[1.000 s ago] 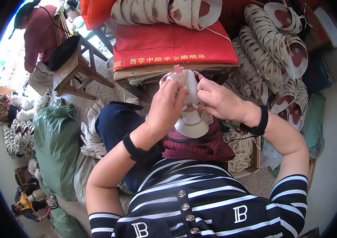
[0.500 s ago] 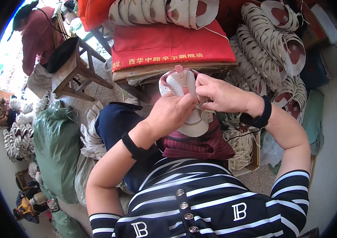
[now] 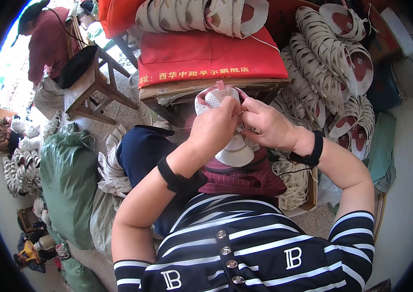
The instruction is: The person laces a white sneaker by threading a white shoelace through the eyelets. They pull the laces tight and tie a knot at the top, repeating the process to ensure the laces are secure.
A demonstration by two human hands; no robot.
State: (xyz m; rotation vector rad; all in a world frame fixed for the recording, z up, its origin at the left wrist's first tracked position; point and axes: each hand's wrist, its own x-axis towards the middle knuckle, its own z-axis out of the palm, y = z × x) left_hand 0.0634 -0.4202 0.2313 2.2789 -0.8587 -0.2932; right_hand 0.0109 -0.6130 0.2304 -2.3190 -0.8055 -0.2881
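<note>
A white and pink shoe upper [image 3: 236,154] with a mesh panel rests over the dark red striped cloth [image 3: 243,181] on my lap, its toe toward me. My left hand [image 3: 215,122] lies across its middle, thumb and fingers pinched together. Close beside it, my right hand [image 3: 268,122] is closed with curled fingers at the upper's right edge. A thin strand shows between the fingertips of both hands. Off to the left of my left hand runs a fine thread [image 3: 183,128]. My fingers hide the middle of the upper.
Ahead stands a wooden bench [image 3: 167,92] under a red cloth [image 3: 206,56], with stacked white uppers [image 3: 192,15] on it. More bundled uppers [image 3: 313,63] are at the right. A box of pale strips [image 3: 296,187], a green sack [image 3: 68,185] and a wooden chair [image 3: 87,92] surround me; another person [image 3: 48,44] is far left.
My left hand has moved up and turned, its fingertips now higher over the upper. My right hand has come slightly down and left, its fingers curled more tightly.
</note>
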